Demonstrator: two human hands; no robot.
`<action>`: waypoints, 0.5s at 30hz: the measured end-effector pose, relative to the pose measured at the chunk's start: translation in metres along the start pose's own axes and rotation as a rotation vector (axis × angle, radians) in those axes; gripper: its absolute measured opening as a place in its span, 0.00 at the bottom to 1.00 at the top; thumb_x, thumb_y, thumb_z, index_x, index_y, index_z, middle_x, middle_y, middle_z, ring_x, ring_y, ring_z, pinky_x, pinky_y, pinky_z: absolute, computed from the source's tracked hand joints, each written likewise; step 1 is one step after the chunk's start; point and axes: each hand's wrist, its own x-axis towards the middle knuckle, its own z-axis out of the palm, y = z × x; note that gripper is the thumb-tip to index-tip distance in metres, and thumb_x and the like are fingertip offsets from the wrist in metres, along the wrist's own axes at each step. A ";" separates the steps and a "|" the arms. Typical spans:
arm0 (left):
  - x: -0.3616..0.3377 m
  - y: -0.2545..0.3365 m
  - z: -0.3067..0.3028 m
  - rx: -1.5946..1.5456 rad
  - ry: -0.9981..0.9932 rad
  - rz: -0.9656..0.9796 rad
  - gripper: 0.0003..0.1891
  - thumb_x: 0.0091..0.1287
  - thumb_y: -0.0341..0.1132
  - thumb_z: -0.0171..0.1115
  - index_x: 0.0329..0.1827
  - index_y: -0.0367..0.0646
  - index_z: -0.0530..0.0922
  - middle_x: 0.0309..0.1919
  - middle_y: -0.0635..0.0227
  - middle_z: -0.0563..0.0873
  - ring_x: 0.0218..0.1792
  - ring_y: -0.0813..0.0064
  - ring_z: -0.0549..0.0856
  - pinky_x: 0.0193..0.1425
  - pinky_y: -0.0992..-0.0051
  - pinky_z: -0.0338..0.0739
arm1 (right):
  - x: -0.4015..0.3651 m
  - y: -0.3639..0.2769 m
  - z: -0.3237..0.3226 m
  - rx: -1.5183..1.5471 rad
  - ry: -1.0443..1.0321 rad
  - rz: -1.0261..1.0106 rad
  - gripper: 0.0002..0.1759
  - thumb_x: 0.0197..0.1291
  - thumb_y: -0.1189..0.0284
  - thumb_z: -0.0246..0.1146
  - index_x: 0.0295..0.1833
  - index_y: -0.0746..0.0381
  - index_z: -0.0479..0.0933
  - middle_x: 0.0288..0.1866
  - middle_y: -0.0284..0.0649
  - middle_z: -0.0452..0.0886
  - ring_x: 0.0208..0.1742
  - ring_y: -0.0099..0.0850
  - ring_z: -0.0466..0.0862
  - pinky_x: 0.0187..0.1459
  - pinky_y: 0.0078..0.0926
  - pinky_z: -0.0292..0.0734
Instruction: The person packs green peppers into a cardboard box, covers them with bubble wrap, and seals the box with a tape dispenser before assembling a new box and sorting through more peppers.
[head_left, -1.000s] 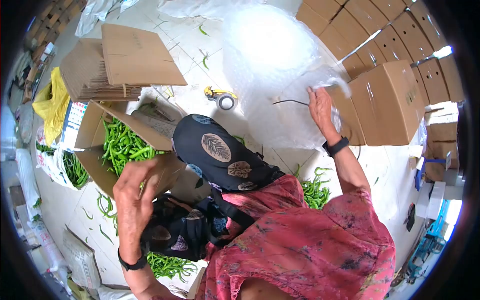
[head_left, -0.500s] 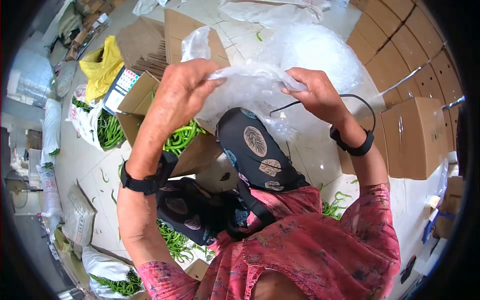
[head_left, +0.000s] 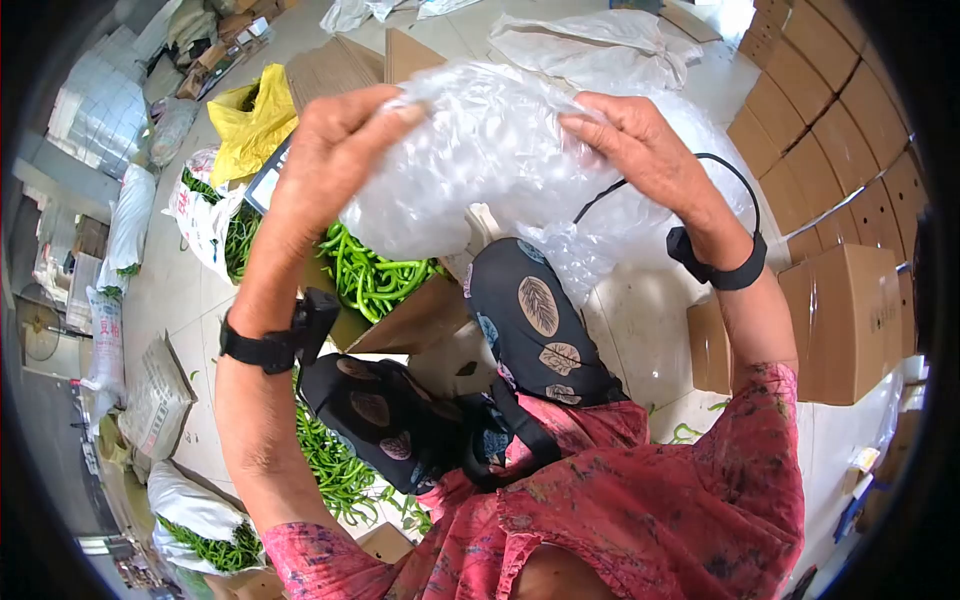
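A crumpled clear plastic bag is stretched between my two hands, above my knees. My left hand pinches its left edge, thumb against fingers. On the other side, my right hand grips the bag's right edge in the same way. Below my left hand stands an open cardboard carton with long green peppers inside. The lower part of the bag hangs over the carton's far side and hides some of it.
Loose green peppers lie on the floor by my legs. White sacks of peppers and a yellow bag stand at left. Stacked cartons line the right, with a closed carton in front. More clear plastic lies behind.
The bag is now spread wider and raised between my hands, billowing upward. Both hands have moved slightly up and farther apart. The view has shifted, showing more peppers in the carton.
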 end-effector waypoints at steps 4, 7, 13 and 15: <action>-0.006 -0.024 0.025 0.434 0.254 0.615 0.13 0.70 0.39 0.61 0.45 0.37 0.84 0.27 0.77 0.83 0.30 0.83 0.77 0.34 0.80 0.72 | -0.002 -0.023 0.018 -0.315 0.134 -0.322 0.08 0.63 0.74 0.59 0.40 0.68 0.77 0.34 0.53 0.80 0.31 0.48 0.79 0.34 0.36 0.75; -0.014 -0.099 -0.103 0.590 0.455 0.000 0.20 0.71 0.41 0.58 0.55 0.32 0.82 0.45 0.61 0.87 0.38 0.73 0.83 0.46 0.75 0.77 | -0.022 0.051 -0.027 -0.546 0.326 -0.352 0.11 0.61 0.73 0.59 0.45 0.68 0.77 0.34 0.54 0.80 0.32 0.50 0.80 0.35 0.40 0.75; -0.135 -0.129 -0.233 0.364 0.605 -0.386 0.28 0.68 0.45 0.65 0.62 0.28 0.76 0.48 0.62 0.85 0.48 0.77 0.81 0.54 0.79 0.72 | -0.151 0.228 -0.147 -1.431 -0.107 0.769 0.14 0.66 0.68 0.58 0.51 0.64 0.78 0.41 0.57 0.83 0.45 0.57 0.81 0.44 0.50 0.76; -0.144 -0.104 -0.228 0.418 0.647 -0.362 0.29 0.68 0.46 0.64 0.61 0.28 0.77 0.48 0.62 0.85 0.48 0.76 0.80 0.54 0.78 0.72 | -0.140 0.197 -0.122 -1.380 -0.053 0.544 0.16 0.65 0.67 0.60 0.53 0.64 0.78 0.46 0.56 0.83 0.50 0.54 0.81 0.47 0.47 0.77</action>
